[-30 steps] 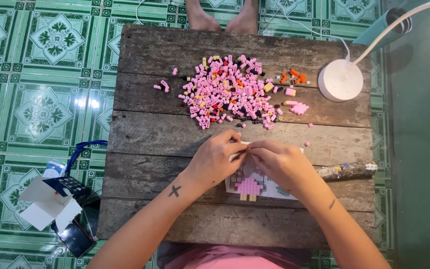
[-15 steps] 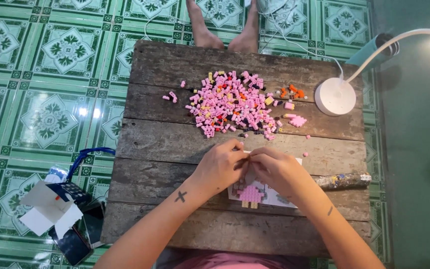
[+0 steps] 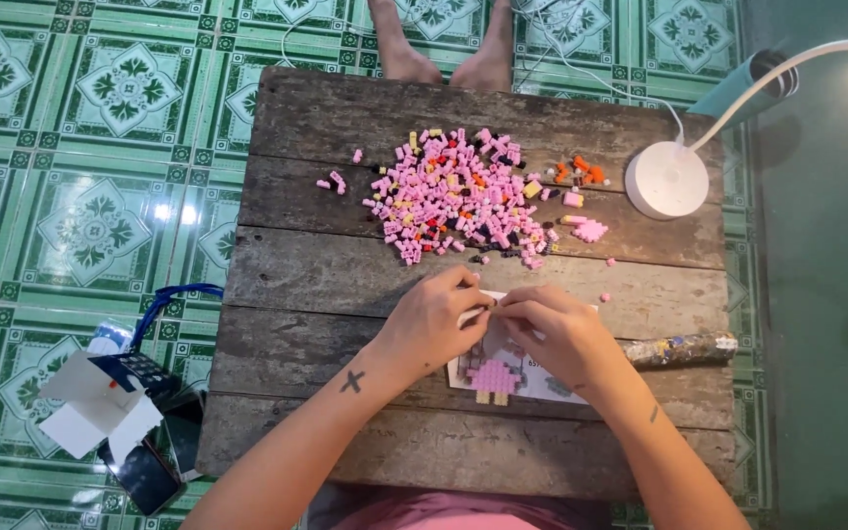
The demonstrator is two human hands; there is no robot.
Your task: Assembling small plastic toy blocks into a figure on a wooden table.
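My left hand (image 3: 436,324) and my right hand (image 3: 554,332) meet fingertip to fingertip at the middle of a worn wooden table (image 3: 326,275). They pinch something small between them; it is too hidden to name. Under my hands lies a white instruction sheet (image 3: 532,381) with a small pink brick build (image 3: 493,378) on it. Beyond my hands spreads a heap of tiny, mostly pink bricks (image 3: 453,196). A few orange bricks (image 3: 579,172) and a small pink cluster (image 3: 589,231) lie to its right.
A white lamp base (image 3: 666,180) stands at the table's far right, its arm arching off right. A paint-spattered stick (image 3: 679,348) lies beside my right wrist. Another person's bare feet (image 3: 444,54) rest beyond the table. An open box and phone (image 3: 120,412) lie on the green tiled floor.
My hands stay together at the same spot over the sheet. The camera view has shifted slightly, so the table sits a little lower and more to the right.
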